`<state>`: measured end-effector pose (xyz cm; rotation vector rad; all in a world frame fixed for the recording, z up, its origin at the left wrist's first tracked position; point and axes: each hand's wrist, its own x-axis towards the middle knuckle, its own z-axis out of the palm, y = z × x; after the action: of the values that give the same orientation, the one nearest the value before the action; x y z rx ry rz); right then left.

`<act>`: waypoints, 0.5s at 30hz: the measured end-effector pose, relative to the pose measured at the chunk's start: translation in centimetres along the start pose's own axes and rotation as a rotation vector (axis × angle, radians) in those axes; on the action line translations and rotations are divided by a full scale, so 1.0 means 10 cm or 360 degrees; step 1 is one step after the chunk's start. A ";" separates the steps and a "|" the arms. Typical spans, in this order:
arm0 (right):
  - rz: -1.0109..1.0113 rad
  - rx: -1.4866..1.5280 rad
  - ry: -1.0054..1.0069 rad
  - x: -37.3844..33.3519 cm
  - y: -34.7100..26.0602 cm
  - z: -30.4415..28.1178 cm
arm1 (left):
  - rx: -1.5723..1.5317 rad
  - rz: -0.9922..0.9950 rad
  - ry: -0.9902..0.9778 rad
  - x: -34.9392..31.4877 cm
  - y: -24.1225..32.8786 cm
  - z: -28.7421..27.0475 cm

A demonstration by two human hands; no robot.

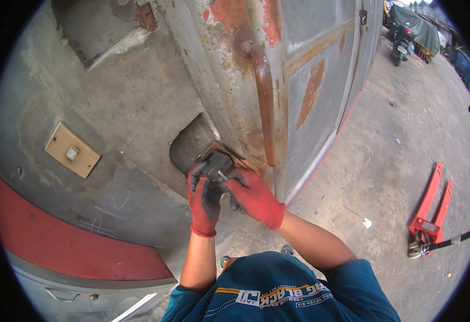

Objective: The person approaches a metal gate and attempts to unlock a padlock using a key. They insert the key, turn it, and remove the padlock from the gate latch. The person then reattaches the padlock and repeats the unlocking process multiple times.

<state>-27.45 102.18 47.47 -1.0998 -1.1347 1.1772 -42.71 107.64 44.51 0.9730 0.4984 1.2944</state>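
A black, blocky padlock (217, 162) is at a rusty metal loop (212, 145) on the edge of a worn metal door. My left hand (203, 203), in a red glove with dark grip coating, is closed around the padlock's left and lower side. My right hand (259, 197), in a matching glove, pinches a small light metal piece that looks like a key (222, 175), against the padlock's near face. Whether it is inserted cannot be seen. The padlock's shackle is mostly hidden behind its body.
A wall recess (187, 144) opens behind the padlock. A brown door handle (264, 107) runs down the grey door (320, 70). On the left wall is a beige switch plate (73, 149). A red pallet jack (427, 222) and a parked motorcycle (401, 45) stand to the right.
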 end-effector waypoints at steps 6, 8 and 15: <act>0.0057 -0.0023 0.0087 -0.05 -0.14 0.01 | -0.0061 -0.0005 0.0000 0.00 0.01 0.04; 0.0113 0.0065 0.0098 -0.07 -0.15 0.00 | -0.0094 -0.0021 -0.0021 0.00 0.03 0.05; -0.0565 -0.0474 0.0382 -0.01 -0.02 0.06 | -0.0080 -0.0021 -0.0008 -0.01 0.05 0.09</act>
<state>-28.07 102.07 47.70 -1.1673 -1.2767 0.5964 -42.33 107.24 45.40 0.9296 0.4660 1.2866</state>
